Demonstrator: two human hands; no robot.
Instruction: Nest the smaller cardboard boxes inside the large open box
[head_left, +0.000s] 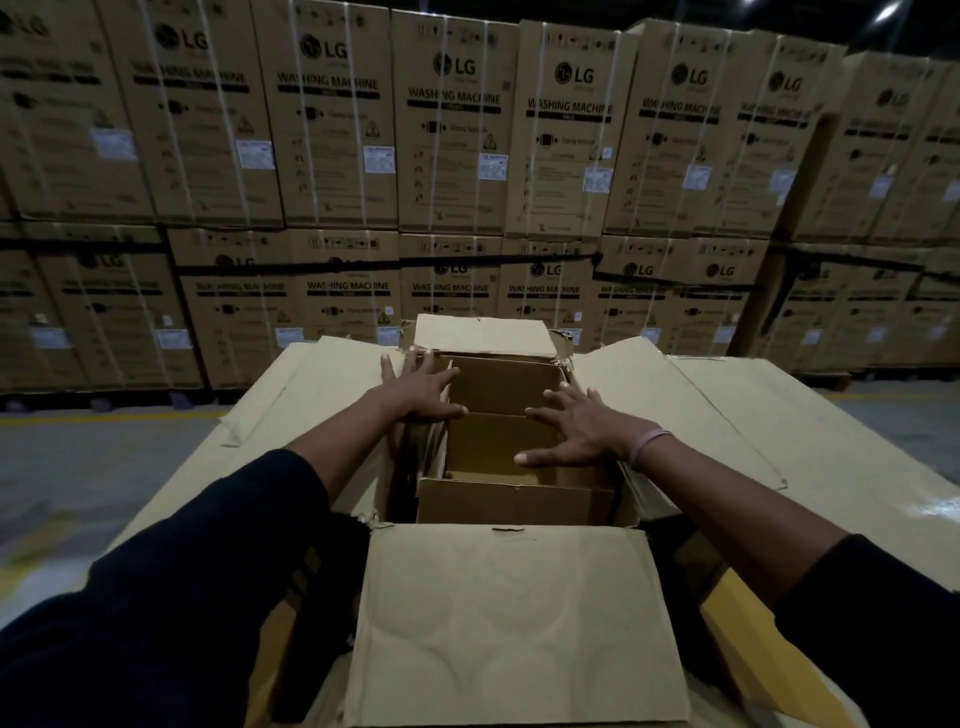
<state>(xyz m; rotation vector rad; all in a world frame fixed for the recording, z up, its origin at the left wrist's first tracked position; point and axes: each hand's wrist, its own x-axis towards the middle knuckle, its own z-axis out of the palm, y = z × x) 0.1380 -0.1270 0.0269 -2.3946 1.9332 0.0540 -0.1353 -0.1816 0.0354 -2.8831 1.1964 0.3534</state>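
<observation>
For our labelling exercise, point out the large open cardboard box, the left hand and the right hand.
Large open cardboard box (514, 623): head view, near flap.
Left hand (421, 387): head view, back of hand.
Right hand (576, 426): head view, back of hand.

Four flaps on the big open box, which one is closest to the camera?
The near flap, folded out toward the person, showing faint circular impressions. The far flap stands beyond the hands; the left flap and right flap splay sideways.

Smaller box (498, 447) inside large box (514, 618)
</observation>
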